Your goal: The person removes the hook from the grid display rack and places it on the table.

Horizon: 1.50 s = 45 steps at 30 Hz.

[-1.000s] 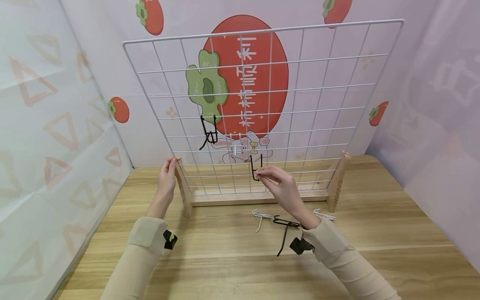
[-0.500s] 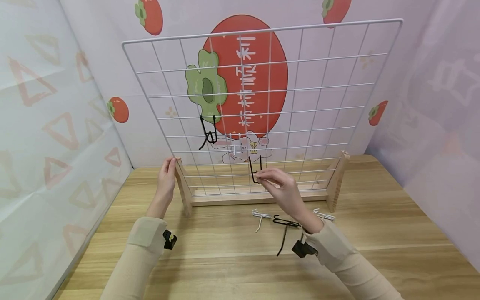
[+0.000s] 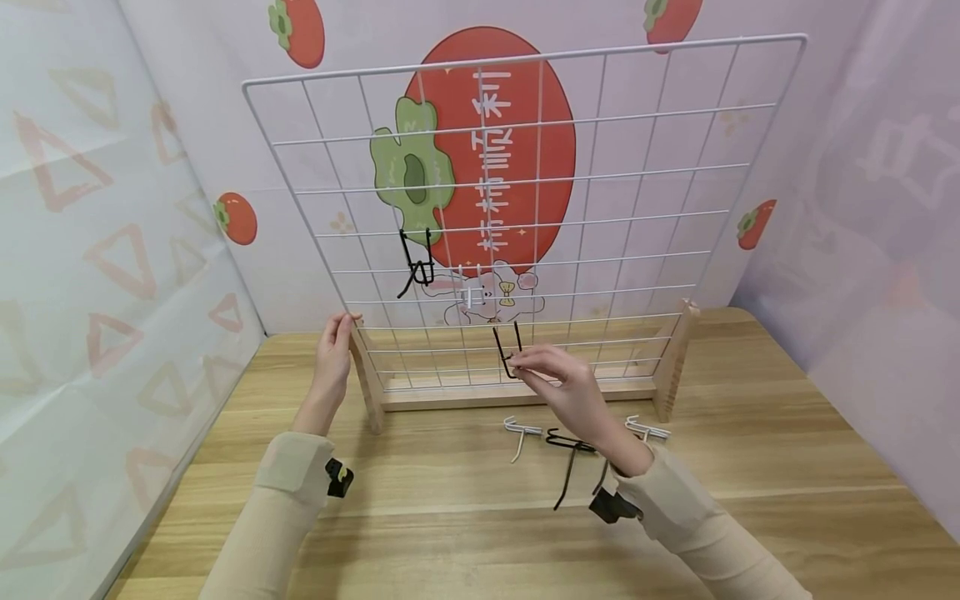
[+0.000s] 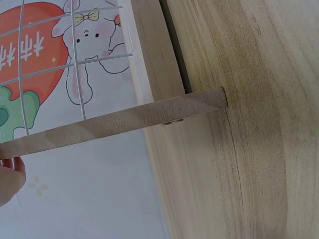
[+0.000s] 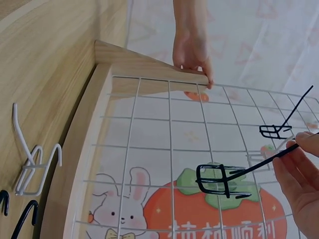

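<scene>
My right hand pinches the long prong of a black wire hook. The hook's two upper prongs point up in front of the lower part of a white wire grid panel. In the head view my fingertips cover part of the hook. My left hand grips the top of the wooden stand's left upright, beside the grid's edge. Another black hook hangs on the grid at left. A white hook hangs lower, nearer the middle.
On the wooden table, before the stand's base bar, lie a white hook, a black hook and another white hook. More black wire is partly hidden by my right forearm. A printed backdrop stands behind.
My right hand has lowered the black hook a little, slightly to the left in the head view. The left hand has stayed at the upright; the hung hooks have not moved.
</scene>
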Available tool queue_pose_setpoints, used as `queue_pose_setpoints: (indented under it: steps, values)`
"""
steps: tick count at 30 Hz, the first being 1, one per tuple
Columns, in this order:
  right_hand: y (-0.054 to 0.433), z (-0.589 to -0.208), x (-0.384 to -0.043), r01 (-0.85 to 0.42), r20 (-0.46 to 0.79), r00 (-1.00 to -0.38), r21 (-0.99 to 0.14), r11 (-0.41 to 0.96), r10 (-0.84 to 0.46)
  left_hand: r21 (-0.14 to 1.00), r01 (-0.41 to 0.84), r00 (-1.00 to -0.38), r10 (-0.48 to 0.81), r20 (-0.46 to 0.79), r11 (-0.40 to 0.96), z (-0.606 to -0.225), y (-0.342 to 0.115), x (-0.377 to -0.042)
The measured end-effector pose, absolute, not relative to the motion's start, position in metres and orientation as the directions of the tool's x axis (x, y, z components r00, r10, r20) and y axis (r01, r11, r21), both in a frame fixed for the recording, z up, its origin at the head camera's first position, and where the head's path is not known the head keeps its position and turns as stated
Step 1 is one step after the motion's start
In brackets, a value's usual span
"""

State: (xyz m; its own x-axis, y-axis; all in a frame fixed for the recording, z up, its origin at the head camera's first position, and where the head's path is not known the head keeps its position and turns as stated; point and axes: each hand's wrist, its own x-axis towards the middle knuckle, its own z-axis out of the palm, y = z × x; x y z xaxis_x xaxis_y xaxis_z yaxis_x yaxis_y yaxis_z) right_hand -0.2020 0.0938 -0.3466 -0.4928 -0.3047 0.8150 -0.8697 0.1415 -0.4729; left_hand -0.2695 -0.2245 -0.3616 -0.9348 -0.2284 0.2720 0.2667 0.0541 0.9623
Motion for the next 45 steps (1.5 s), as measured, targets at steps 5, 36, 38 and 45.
queue_pose_setpoints:
  steps: [5,36,38,45]
  values:
    - [0.094,-0.347,-0.198,-0.869,0.807,-0.494,-0.467,0.163,-0.324,0.963,0.261,-0.938,-0.219,0.268,0.064,-0.361,-0.225,-0.269]
    - [0.104,-0.37,-0.182,-0.88,0.754,-0.455,-0.464,0.106,-0.475,0.966,0.255,-0.938,-0.231,0.259,0.045,-0.364,-0.226,-0.271]
    - [0.103,-0.372,-0.18,-0.88,0.75,-0.456,-0.46,0.116,-0.479,0.966,0.255,-0.938,-0.23,0.258,0.043,-0.364,-0.226,-0.271]
    - [0.104,-0.381,-0.176,-0.868,0.724,-0.469,-0.483,0.113,-0.507,0.966,0.256,-0.938,-0.234,0.257,0.034,-0.364,-0.225,-0.272]
